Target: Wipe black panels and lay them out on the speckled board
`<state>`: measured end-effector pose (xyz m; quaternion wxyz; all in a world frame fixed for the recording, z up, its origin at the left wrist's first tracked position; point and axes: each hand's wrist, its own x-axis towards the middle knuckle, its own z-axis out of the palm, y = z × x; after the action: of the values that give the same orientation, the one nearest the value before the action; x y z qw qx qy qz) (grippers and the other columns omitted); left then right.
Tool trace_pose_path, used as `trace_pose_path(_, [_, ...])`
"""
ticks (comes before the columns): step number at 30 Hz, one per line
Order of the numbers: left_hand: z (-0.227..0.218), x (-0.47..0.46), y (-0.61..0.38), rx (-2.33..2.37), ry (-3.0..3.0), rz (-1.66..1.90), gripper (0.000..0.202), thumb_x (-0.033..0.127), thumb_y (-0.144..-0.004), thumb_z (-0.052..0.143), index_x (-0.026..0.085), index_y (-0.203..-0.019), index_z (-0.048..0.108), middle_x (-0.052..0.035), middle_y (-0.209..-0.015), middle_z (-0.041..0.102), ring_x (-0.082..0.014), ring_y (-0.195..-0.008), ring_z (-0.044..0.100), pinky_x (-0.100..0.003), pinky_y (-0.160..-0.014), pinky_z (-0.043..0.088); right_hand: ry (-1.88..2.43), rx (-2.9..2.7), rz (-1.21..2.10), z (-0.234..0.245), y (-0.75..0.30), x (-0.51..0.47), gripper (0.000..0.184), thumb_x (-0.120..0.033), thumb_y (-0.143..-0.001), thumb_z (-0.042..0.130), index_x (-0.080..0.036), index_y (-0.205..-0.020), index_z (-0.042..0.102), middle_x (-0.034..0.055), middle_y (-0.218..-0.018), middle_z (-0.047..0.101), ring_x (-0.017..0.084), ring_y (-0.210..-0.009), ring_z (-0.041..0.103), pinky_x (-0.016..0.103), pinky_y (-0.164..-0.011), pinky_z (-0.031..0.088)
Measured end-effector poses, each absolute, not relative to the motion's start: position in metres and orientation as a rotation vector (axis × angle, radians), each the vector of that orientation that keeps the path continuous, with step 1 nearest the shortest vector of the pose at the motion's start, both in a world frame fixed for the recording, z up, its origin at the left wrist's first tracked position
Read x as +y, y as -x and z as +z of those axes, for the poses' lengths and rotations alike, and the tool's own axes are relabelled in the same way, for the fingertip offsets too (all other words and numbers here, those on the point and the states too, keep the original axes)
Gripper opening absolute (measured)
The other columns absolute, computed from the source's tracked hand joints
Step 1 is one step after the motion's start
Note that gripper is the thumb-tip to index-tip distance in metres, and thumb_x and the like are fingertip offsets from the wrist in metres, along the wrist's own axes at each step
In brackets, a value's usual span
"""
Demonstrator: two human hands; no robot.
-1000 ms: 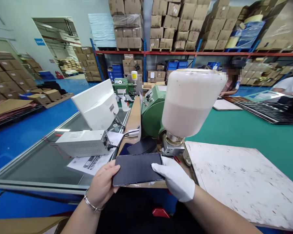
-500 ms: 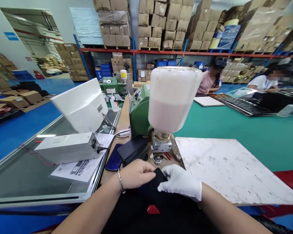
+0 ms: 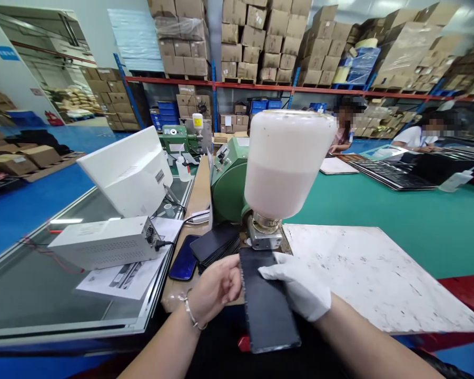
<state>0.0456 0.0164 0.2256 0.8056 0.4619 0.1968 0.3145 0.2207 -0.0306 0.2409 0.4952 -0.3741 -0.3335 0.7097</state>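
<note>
A flat black rectangular panel (image 3: 266,310) with rough pale edges is tilted below the glue machine's metal head (image 3: 264,239). My right hand (image 3: 300,284), in a white glove, grips its right side, thumb on the face. My bare left hand (image 3: 219,287), with a bracelet at the wrist, is closed with curled fingers at the panel's upper left edge; the exact contact is partly hidden. A large bottle (image 3: 284,163) of pale pinkish liquid stands upside down on the head. Left of it lies a stack of similar black panels (image 3: 217,245).
A blue phone (image 3: 185,258) lies beside the stack. Further left are a grey metal box (image 3: 102,245) and a white monitor (image 3: 128,173). A stained white board (image 3: 359,263) covers the table at right. Two people sit across the green table (image 3: 339,202).
The black panel has swung up into view, its broad face turned toward me and its top end near the machine head. My left hand has moved down to its left edge.
</note>
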Motion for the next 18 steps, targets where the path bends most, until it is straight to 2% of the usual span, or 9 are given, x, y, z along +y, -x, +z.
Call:
trace_pose_path(3, [0.226,0.012,-0.012,0.464,-0.924,0.801,0.046,0.043,-0.082,0.049,0.008,-0.110,0.057,0.0044,-0.039,0.044,-0.0045,-0.034,0.022,-0.019,-0.040,0.018,0.802,-0.876,1.750,0.246,-0.186,-0.019,0.028,-0.023,-0.064,0.071,-0.011,-0.088,0.066,0.0071,-0.077,0.068,0.018,-0.069,0.062,0.033,-0.069,0.049])
trace_pose_path(7, [0.228,0.002,0.013,0.529,-0.908,0.919,0.057,0.054,-0.077,0.051,0.008,-0.108,0.059,0.0039,-0.038,0.044,-0.0063,-0.037,0.027,-0.021,-0.046,0.026,0.849,-1.025,1.721,0.255,-0.165,-0.011,0.034,-0.024,-0.066,0.070,-0.013,-0.097,0.065,0.0064,-0.084,0.068,0.020,-0.080,0.061,0.034,-0.074,0.048])
trace_pose_path(10, [0.225,-0.002,0.014,0.553,-0.966,0.889,0.062,0.058,-0.076,0.050,0.008,-0.111,0.058,0.0044,-0.040,0.043,-0.0058,-0.037,0.023,-0.022,-0.045,0.022,0.886,-1.258,1.691,0.253,-0.180,-0.012,0.032,-0.025,-0.069,0.069,-0.014,-0.099,0.065,0.0051,-0.089,0.068,0.020,-0.086,0.061,0.033,-0.078,0.047])
trace_pose_path(15, [0.214,0.005,0.000,0.606,-1.090,0.837,0.055,0.052,-0.082,0.046,0.010,-0.117,0.055,0.0042,-0.048,0.043,-0.0068,-0.042,0.026,-0.023,-0.045,0.018,1.106,-1.469,1.790,0.237,-0.254,-0.021,0.028,-0.018,-0.067,0.068,-0.015,-0.094,0.064,0.0038,-0.090,0.069,0.021,-0.084,0.062,0.033,-0.076,0.049])
trace_pose_path(18, [0.211,0.010,-0.008,0.640,-1.136,0.800,0.048,0.047,-0.083,0.048,0.012,-0.114,0.057,0.0047,-0.049,0.042,-0.0068,-0.043,0.026,-0.024,-0.045,0.016,1.296,-1.424,1.612,0.223,-0.316,-0.016,0.031,-0.018,-0.068,0.068,-0.016,-0.098,0.063,0.0055,-0.098,0.068,0.022,-0.090,0.062,0.035,-0.081,0.049])
